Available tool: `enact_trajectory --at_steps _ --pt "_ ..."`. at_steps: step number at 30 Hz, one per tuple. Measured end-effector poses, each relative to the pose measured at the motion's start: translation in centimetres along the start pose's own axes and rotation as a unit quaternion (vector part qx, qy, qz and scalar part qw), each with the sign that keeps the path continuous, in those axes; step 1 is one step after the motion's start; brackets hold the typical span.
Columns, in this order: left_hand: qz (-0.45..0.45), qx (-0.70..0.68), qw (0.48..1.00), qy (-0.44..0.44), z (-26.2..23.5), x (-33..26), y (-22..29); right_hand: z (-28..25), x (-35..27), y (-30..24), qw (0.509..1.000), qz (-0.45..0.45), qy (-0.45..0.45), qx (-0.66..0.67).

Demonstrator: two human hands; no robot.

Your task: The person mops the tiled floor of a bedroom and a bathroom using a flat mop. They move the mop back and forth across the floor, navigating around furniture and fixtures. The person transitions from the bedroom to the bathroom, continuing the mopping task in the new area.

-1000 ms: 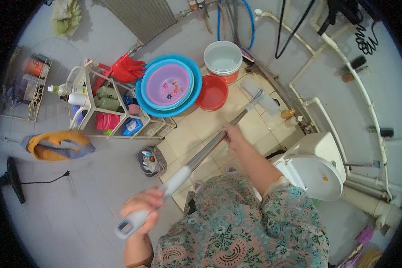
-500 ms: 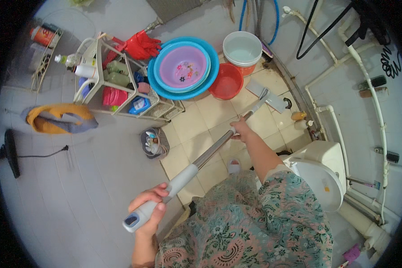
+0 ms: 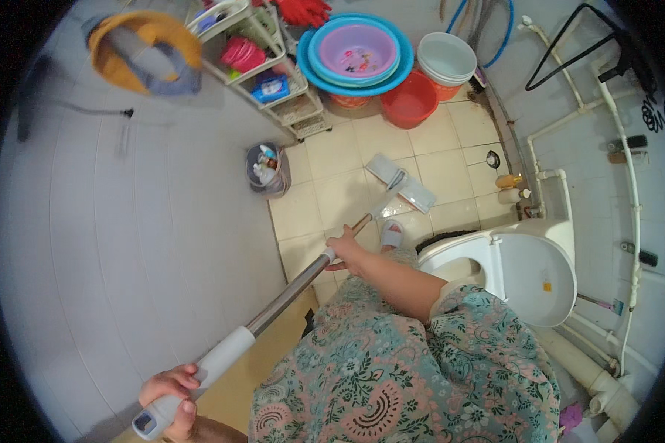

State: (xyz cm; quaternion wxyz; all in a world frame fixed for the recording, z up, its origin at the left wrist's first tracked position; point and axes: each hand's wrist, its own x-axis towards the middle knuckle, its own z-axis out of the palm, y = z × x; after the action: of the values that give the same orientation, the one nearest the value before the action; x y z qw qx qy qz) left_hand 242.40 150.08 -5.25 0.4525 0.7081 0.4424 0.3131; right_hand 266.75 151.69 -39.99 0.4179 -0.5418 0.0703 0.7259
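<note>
A flat mop [image 3: 284, 297] slants across the view, with a white-and-grey grip, a metal pole and a pale flat head [image 3: 380, 169] lying on the tiles. Around the grip near its top end, at the lower left, my left hand [image 3: 171, 397] is closed. Farther down, my right hand [image 3: 345, 248] is wrapped round the pole just past a white collar. Close to the mop head is my foot in a light slipper [image 3: 391, 235].
On the right stands a toilet [image 3: 533, 275] with its lid raised, beside wall pipes. Stacked basins [image 3: 406, 70], a red tub [image 3: 410, 101] and white buckets [image 3: 447, 57] are at the far side. A small bin [image 3: 282, 184] and a shelf rack [image 3: 295, 109] stand along the left wall.
The mop head has slid nearer to me and leftward, away from the floor drain. Both hands have moved down and left with the pole. The view has shifted too.
</note>
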Motion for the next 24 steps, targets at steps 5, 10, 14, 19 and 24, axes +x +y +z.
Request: enact_trajectory --at_steps 5,10,14,19,24 --pt "0.049 0.006 0.999 0.021 -4.5 -6.0 -1.7 4.0 0.1 7.3 0.991 -0.097 0.052 0.078" --pt "0.124 -0.031 0.992 0.013 -7.1 -9.4 -3.4 4.2 -3.1 9.9 0.982 -0.132 0.088 0.1" --pt "0.126 -0.09 0.986 0.062 -5.4 -9.2 -3.3 0.4 -1.5 11.4 0.992 -0.061 0.003 0.11" --pt "0.092 -0.123 0.987 -0.047 -1.4 -6.5 -6.8 -5.3 1.1 11.2 0.959 -0.088 0.101 0.251" --pt "0.151 -0.171 0.971 0.07 -7.1 -8.0 -5.5 0.7 -1.8 11.8 0.974 -0.006 -0.094 0.206"
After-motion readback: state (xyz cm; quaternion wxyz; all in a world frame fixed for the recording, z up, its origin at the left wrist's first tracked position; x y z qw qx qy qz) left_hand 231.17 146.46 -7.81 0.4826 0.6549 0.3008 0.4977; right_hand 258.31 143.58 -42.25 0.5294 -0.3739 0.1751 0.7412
